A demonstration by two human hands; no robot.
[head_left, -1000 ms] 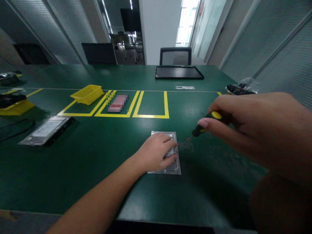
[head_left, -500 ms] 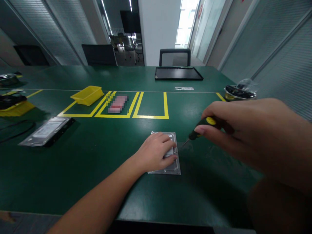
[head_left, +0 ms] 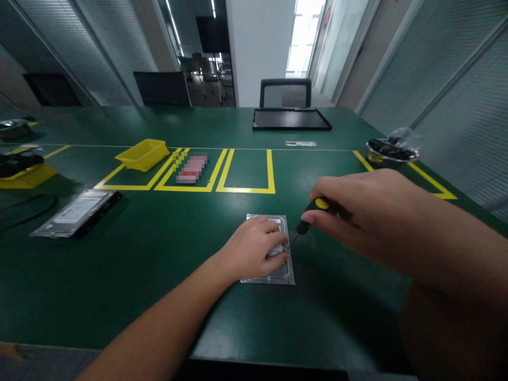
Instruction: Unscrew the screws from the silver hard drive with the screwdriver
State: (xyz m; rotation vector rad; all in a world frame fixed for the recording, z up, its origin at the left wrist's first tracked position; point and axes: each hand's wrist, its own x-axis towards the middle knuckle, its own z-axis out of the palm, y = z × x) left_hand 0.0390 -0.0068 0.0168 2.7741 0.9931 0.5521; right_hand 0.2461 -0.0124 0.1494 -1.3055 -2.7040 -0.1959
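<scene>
A silvery hard drive (head_left: 283, 271) with a pale label lies flat on the green table. My left hand (head_left: 257, 247) rests over it and holds it down, fingers bent and hiding much of its top. Closed around a black and yellow screwdriver (head_left: 305, 225), my right hand (head_left: 349, 206) is just to the right of the drive. The screwdriver slants down to the left, its thin tip close to the drive's right edge by my left fingertips. Whether the tip touches the drive I cannot tell.
A second hard drive (head_left: 77, 211) lies at left, near a black cable (head_left: 35, 203). Beyond are a yellow tray (head_left: 143, 155), a blurred pink item (head_left: 192, 169), yellow tape markings (head_left: 246, 190), a black framed panel (head_left: 291, 119) and a metal bowl of dark parts (head_left: 391, 151).
My right hand has moved left and slightly down with the screwdriver, bringing its tip close to the drive's right edge. My left hand and the drive have stayed in place.
</scene>
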